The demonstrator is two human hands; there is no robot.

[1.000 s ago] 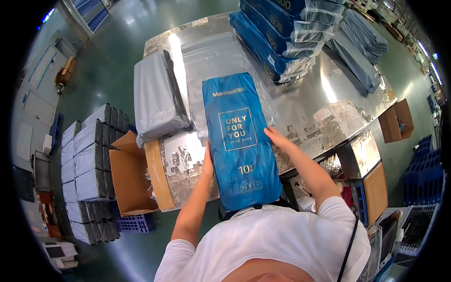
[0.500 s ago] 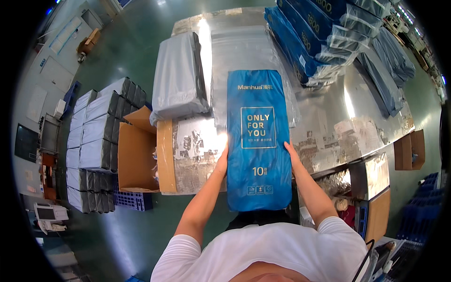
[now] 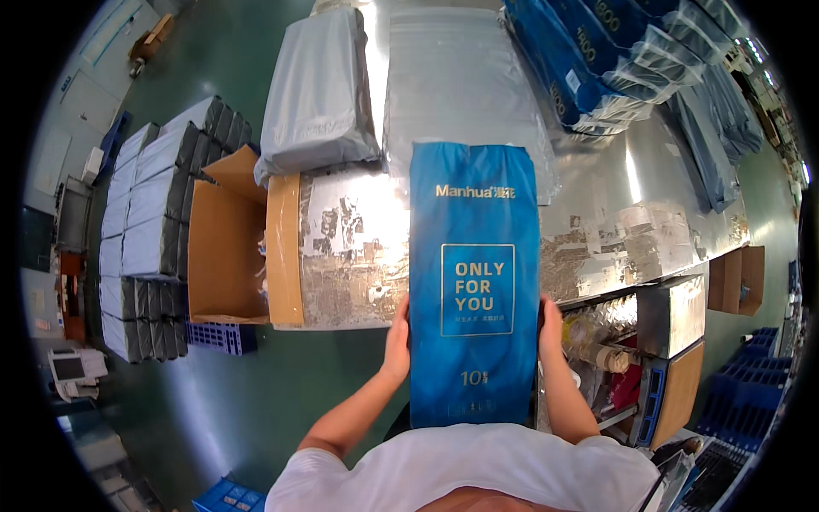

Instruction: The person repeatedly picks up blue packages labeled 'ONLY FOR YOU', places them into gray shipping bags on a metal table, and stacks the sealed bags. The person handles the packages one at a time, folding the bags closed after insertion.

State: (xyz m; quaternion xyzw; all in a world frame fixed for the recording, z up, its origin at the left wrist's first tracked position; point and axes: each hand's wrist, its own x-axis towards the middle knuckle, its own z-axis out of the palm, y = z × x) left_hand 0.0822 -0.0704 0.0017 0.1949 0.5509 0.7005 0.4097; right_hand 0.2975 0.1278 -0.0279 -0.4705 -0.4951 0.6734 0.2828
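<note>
A long blue plastic-wrapped package (image 3: 475, 350) with gold print is held between my two hands, its near end close to my chest. My left hand (image 3: 397, 340) presses along its left side, and my right hand (image 3: 550, 328) grips its right side; the fingertips of both are partly hidden behind it. Beyond its far end, a flat grey plastic bag (image 3: 452, 77) lies on the metal table (image 3: 358, 299). To the left of that bag, a filled grey package (image 3: 316, 94) rests on the table.
Several blue packages (image 3: 589, 64) are stacked at the table's far right, beside grey bags (image 3: 708, 145). An open cardboard box (image 3: 226, 247) stands against the table's left edge. Farther left, grey packages (image 3: 153, 222) are piled on a blue pallet (image 3: 223, 338). Below the table's right side is a metal box (image 3: 674, 316).
Both hands have drawn the blue package nearer my body, off the table's near edge. More of the flat grey bag now shows beyond it, and the view has shifted.
</note>
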